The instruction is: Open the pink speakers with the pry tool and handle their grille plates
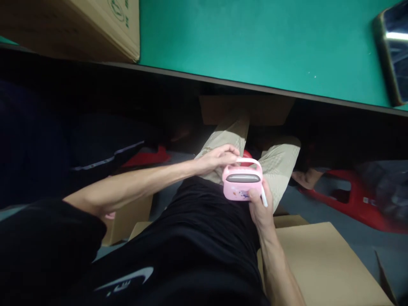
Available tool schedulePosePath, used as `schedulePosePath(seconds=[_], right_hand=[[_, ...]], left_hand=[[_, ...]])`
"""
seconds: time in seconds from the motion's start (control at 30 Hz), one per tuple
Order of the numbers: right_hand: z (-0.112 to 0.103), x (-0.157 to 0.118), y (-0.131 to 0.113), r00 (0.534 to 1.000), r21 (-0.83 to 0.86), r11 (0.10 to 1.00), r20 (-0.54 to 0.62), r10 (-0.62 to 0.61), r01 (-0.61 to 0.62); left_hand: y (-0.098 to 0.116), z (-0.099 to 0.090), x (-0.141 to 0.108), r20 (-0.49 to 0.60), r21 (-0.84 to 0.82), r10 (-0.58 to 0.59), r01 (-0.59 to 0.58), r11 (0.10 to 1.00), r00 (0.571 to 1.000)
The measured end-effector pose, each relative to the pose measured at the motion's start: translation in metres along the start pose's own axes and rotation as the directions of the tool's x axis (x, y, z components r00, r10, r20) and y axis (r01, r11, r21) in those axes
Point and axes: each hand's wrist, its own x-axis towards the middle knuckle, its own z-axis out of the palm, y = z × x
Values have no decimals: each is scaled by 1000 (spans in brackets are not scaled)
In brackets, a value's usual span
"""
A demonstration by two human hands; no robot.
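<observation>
A small pink rounded case (241,189) with a dark, shiny oval panel and a little printed picture is held over my lap. My right hand (262,205) grips it at the right side, thumb on its front face. A white strap (251,161) arches over the case's top, and its loose-looking end hangs beside my right thumb. My left hand (221,156) has its fingers closed on the strap's left end, just above the case. What those fingertips press on is partly hidden.
A green table (255,42) lies ahead, bearing a cardboard box (95,29) at left and a phone (395,55) at right. Open cardboard boxes (325,259) stand beside me. Red stools (357,204) and other people's limbs (307,177) are on both sides.
</observation>
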Motion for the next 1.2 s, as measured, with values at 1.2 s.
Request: schedulePosePath(seconds=[1.2], right_hand=[[29, -19, -5, 960, 610, 789, -172, 223, -74]], left_hand=[[-8, 63, -37, -103, -70, 298, -306, 950, 949]])
